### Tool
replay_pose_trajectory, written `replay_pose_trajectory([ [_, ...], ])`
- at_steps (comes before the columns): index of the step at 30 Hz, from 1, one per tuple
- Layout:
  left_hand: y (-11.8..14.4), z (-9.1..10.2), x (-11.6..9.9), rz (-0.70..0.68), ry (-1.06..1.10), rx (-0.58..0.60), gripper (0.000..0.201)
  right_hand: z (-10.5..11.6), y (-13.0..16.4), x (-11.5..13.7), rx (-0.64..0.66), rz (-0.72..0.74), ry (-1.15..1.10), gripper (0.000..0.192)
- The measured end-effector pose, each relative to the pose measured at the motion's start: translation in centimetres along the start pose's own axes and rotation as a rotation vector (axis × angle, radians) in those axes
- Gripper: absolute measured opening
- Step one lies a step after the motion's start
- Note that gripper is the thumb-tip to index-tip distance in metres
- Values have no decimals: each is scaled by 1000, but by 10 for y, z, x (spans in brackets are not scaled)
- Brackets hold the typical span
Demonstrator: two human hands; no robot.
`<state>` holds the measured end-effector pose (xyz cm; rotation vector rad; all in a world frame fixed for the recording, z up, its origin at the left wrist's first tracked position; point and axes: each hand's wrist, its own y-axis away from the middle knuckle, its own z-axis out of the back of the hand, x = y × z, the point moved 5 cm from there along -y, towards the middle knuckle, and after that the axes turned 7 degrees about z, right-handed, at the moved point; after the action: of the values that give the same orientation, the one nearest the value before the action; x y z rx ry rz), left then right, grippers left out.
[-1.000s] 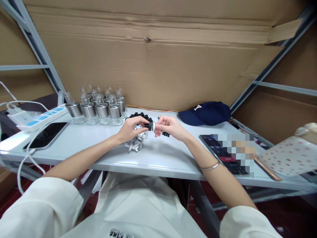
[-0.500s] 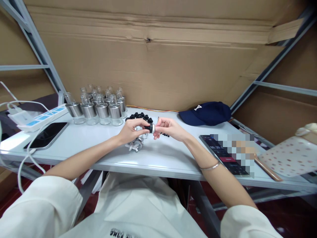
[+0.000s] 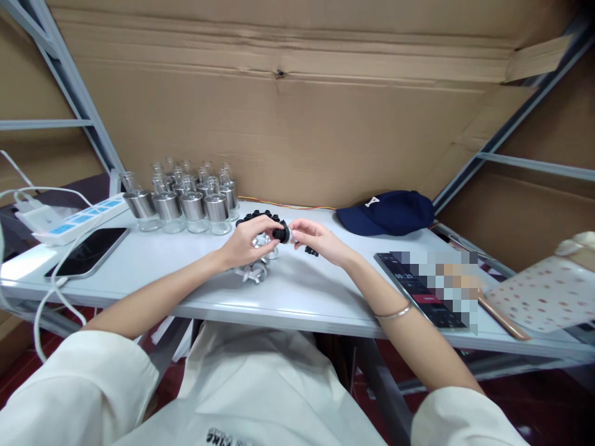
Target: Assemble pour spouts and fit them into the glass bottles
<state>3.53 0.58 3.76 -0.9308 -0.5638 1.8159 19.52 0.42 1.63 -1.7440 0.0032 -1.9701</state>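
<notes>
Both hands meet above the middle of the white table (image 3: 302, 297). My left hand (image 3: 246, 241) and my right hand (image 3: 316, 238) pinch one small black and silver cap (image 3: 281, 234) between their fingertips. Under my left hand lies a small heap of silver and white pump parts (image 3: 253, 271). Behind the hands sits a cluster of black caps (image 3: 260, 217), with a few loose black pieces (image 3: 310, 251) beside my right hand. Several small glass bottles with silver collars (image 3: 186, 198) stand in rows at the back left.
A phone (image 3: 90, 251) and a white power strip (image 3: 77, 220) with cables lie at the left. A navy cap (image 3: 385, 212) rests at the back right. A tablet (image 3: 418, 288) and a spotted pouch (image 3: 543, 291) lie at the right. Cardboard (image 3: 297, 111) walls the back.
The hands, still joined on the small cap, have shifted slightly away from me and up; the fingers have turned a little around it.
</notes>
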Motion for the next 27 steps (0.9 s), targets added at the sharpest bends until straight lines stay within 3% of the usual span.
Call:
replay_pose_trajectory([
  [4, 0, -1, 9, 64, -30, -26, 21, 6, -1, 6, -138, 56, 41, 29],
  [10, 1, -5, 8, 52, -57, 12, 23, -13, 2, 2, 86, -76, -21, 40],
  [15, 2, -6, 3, 5, -22, 50, 23, -15, 2, -3, 97, -79, 10, 36],
  [21, -3, -4, 9, 186, 148, 35, 26, -11, 3, -1, 68, -45, 14, 35],
  [27, 1, -14, 17, 357, 323, 199, 33, -12, 2, 0, 71, -40, 29, 36],
])
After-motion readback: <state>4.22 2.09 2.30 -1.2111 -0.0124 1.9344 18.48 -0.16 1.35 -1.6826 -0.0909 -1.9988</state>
